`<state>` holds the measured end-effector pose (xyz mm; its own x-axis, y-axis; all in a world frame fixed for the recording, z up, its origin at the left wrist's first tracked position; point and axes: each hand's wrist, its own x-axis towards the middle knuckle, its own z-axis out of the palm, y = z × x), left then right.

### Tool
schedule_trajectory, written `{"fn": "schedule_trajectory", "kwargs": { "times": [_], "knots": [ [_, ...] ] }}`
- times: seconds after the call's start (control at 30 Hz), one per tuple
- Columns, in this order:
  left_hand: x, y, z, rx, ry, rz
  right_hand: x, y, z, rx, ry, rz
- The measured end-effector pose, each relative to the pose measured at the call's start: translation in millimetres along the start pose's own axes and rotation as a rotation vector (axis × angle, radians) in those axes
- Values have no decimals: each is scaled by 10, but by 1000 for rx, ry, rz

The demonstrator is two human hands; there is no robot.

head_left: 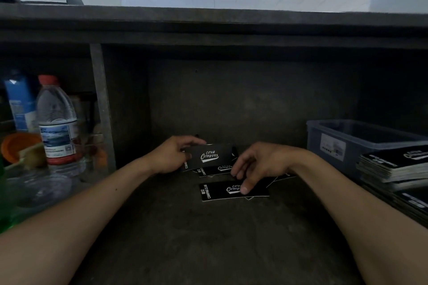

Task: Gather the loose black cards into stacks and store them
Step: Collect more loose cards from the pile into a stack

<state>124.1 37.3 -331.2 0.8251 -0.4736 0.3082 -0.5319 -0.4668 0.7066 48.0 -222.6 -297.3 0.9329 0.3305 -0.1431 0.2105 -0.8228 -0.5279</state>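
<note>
Left hand fingers grip one raised card; right hand fingers pinch one flat card; two other cards visible between.

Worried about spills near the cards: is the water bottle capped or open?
Capped: the water bottle stands upright at the left, its red cap on top.

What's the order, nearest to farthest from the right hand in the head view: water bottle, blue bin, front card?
1. Front card, touched by the right hand's thumb.
2. Blue bin, to the right, at the back.
3. Water bottle, far left.
</note>
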Motion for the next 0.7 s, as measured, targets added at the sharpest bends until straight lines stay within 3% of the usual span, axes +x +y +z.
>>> {"fn": "schedule_trajectory", "kwargs": {
  "times": [0.13, 0.27, 0.37, 0.5, 0.57, 0.63, 0.7],
  "knots": [
    [-27, 70, 91, -91, -23, -10, 20, 35, 32, 44, -11, -15],
    [-79, 262, 110, -166, -53, -100, 148, 107, 24, 311, 348, -108],
    [-128, 292, 139, -80, -76, -43, 273, 171, 106, 381, 535, -230],
    [-94, 234, 126, 59, 62, 23, 435, 222, 178, 372, 741, -259],
    [-57, 177, 39, 17, 181, -10, 449, 280, 144, 350, 708, -201],
    [-35, 107, -11, -22, 231, -55, 407, 337, 148, 141, 471, -96],
    [-32, 63, -4, 38, 180, -67, 381, 354, 167, 0, 316, -32]
  ]
}}
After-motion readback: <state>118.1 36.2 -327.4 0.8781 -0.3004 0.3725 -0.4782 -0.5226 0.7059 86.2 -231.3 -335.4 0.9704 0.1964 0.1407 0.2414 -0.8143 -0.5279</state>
